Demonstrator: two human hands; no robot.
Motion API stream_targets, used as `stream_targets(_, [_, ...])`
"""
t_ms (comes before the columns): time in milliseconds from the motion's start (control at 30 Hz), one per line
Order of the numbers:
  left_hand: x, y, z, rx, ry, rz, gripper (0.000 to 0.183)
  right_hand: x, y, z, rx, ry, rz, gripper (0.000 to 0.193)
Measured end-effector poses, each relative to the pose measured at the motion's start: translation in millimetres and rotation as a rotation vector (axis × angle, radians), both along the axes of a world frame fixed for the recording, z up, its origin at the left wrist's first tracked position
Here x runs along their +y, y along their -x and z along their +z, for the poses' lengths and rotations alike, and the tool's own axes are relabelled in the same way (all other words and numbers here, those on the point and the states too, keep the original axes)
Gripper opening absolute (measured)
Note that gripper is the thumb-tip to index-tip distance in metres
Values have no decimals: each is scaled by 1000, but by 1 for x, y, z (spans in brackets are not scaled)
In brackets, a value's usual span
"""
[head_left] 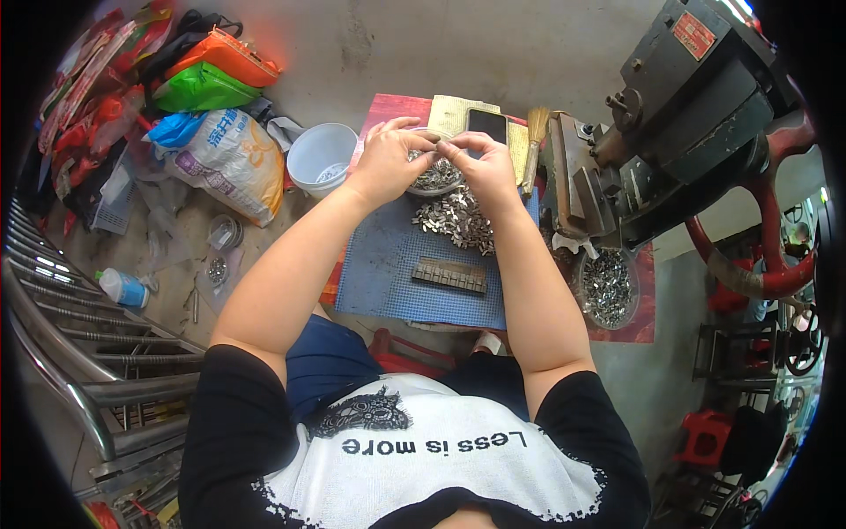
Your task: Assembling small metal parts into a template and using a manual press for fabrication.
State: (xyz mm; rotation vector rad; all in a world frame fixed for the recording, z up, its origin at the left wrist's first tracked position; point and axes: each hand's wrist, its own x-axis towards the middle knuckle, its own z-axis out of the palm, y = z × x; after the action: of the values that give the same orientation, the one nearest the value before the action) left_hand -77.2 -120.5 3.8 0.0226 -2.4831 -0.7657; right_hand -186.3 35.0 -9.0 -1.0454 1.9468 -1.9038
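My left hand [388, 163] and my right hand [485, 167] meet above a round bowl [432, 187] of small shiny metal pieces. Thumb and forefinger are pinched on each hand, the tips almost touching; whatever they hold is too small to make out. Just below the bowl, a loose pile of small flat metal pieces [458, 222] spreads over a blue gridded mat [374, 264]. Closer to my body, a slotted metal bar [449, 276] lies crosswise on that mat.
A black press [696, 115] with a red handwheel [775, 212] rises at the right, beside a clear tub of metal parts [606, 289]. A brush [534, 145] and phone [487, 125] lie at the back. Left are a white bucket [322, 150], sacks [225, 163] and metal railings [132, 388].
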Motion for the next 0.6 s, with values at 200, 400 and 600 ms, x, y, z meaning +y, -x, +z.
stream_targets(200, [18, -6, 7, -5, 159, 146, 22, 1, 6, -6, -36, -87, -24, 31])
stream_targets(400, [11, -8, 9, 26, 93, 251, 32, 1, -1, 1, 80, -222, -33, 36])
stream_targets(600, [15, -5, 3, 162, 155, 161, 22, 3, 4, 1, -107, -192, -12, 34])
